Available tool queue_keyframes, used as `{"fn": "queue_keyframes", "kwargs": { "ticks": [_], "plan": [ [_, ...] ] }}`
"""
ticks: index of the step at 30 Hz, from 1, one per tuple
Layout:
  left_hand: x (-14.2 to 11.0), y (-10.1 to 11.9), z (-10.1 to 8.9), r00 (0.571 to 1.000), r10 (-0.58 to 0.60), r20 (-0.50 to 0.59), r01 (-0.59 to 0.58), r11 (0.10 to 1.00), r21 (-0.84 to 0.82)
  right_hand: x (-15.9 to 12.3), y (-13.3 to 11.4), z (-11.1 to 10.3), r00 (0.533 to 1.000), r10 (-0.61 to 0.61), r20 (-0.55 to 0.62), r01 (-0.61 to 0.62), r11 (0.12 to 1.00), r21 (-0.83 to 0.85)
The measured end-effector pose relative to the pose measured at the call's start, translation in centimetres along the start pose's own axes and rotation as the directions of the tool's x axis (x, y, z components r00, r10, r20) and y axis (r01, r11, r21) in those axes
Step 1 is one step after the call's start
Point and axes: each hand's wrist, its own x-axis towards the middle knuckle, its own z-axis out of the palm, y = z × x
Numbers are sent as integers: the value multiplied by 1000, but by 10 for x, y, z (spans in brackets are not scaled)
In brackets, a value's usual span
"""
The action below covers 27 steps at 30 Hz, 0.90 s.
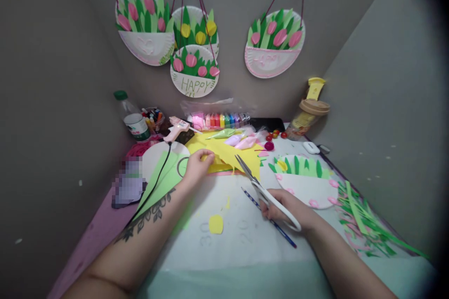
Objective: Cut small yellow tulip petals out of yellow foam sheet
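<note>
My left hand [197, 168] pinches a folded piece of yellow paper [224, 155] that lies on a larger yellow sheet. My right hand [286, 210] grips white-handled scissors [261, 189]; their blades are parted and point up-left towards the yellow paper. A blue pencil [270, 219] lies under that hand. A small yellow cut-out [216, 224] rests on the cutting mat [231, 238] between my arms.
A paper-plate flower basket [305, 182] lies at right, with green and pink paper scraps [361, 224] beyond it. A glue gun [177, 128], a bottle [133, 119], clay packs [219, 120] and a jar [308, 114] stand at the back. Finished baskets [194, 67] hang on the wall.
</note>
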Motion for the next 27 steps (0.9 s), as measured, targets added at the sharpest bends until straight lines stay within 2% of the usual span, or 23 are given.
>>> {"fn": "queue_keyframes", "kwargs": {
  "ticks": [4,7,10,12,13,15,18,22,24,27],
  "plan": [
    [2,-5,1,990,2,-138,-5,1000,-17,0,-2,2,1000,-5,6,5,1000,-17],
    [-3,1,2,974,22,-224,-16,999,28,0,-6,3,1000,-18,11,18,999,-45],
    [-9,11,0,932,125,-341,-96,990,100,1,-6,2,1000,-17,21,18,999,-43],
    [-12,18,-2,903,203,-380,-188,979,76,1,-5,2,1000,-14,13,15,999,-37],
    [-14,21,-2,904,214,-370,-223,975,18,2,-4,3,1000,-12,5,12,999,-35],
    [-17,26,-1,940,175,-294,-229,960,-161,2,-4,5,1000,4,-23,-4,1000,-17],
    [-26,36,5,995,22,-96,-61,905,-422,2,-8,11,997,10,-81,-8,1000,27],
    [-40,54,11,986,-134,102,168,771,-614,1,-21,22,998,-26,-60,28,999,40],
    [-46,62,12,976,-171,136,219,720,-658,2,-25,28,998,-14,-64,16,999,33],
    [-50,70,9,970,-186,159,244,702,-669,3,-26,35,991,11,-135,-9,1000,14]
  ]
}}
